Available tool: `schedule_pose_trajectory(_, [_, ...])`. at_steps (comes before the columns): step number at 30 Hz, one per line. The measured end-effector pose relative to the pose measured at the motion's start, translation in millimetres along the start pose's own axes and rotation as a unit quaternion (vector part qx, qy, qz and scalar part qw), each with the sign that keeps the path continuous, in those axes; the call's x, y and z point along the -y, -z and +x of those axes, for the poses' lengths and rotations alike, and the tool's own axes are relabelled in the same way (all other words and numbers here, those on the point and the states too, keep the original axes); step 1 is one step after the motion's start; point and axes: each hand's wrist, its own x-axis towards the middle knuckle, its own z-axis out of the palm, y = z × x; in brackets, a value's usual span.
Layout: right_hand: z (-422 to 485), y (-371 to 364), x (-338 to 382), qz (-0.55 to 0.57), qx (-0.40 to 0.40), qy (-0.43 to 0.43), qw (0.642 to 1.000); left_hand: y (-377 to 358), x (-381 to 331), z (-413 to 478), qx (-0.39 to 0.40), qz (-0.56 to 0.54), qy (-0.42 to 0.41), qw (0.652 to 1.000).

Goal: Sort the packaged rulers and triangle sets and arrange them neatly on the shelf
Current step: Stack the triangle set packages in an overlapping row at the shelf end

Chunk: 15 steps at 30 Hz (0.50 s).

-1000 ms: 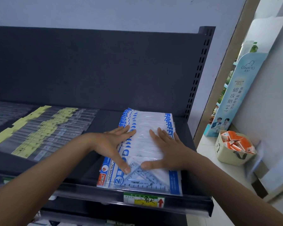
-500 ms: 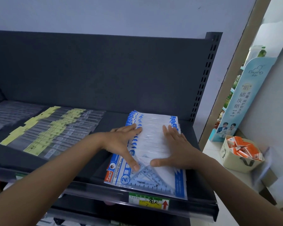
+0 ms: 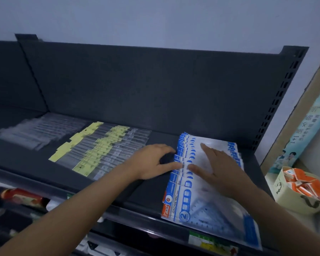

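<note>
The left grip [image 3: 155, 161] is held wide, with index finger and thumb arched apart and set against the left edge of the stack of triangle sets [image 3: 207, 206], nothing being enclosed. The right grip [image 3: 216, 170] is laid flat on top of the same stack, fingers spread. The stack is found at the lower right of the frame, on the shelf [image 3: 150, 193], its packets fanned one over another. Its long axis is seen to run from the shelf's front lip at the bottom right up toward the back panel, leaning slightly left. The ragged blue edge is thus faced directly by the left grip, which is judged the nearer for squaring it; a push toward the right is called for while the top is pinned. The yellow-tagged rulers [image 3: 103, 150] are laid well apart, left of centre.
</note>
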Motion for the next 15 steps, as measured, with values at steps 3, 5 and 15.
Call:
schedule_pose_trajectory(3, [17,-12,49,0.061,0.017,0.034,0.997,26,40,-21,-0.002,-0.034,-0.001,0.999])
schedule_pose_trajectory(5, [32,-27,83,0.073,0.042,0.059,0.995,46,76,-37,0.022,-0.096,0.039,0.994])
schedule_pose_trajectory(15, [128,-95,184,-0.033,0.26,-0.01,0.965,108,244,-65,0.339,-0.007,0.073,0.938])
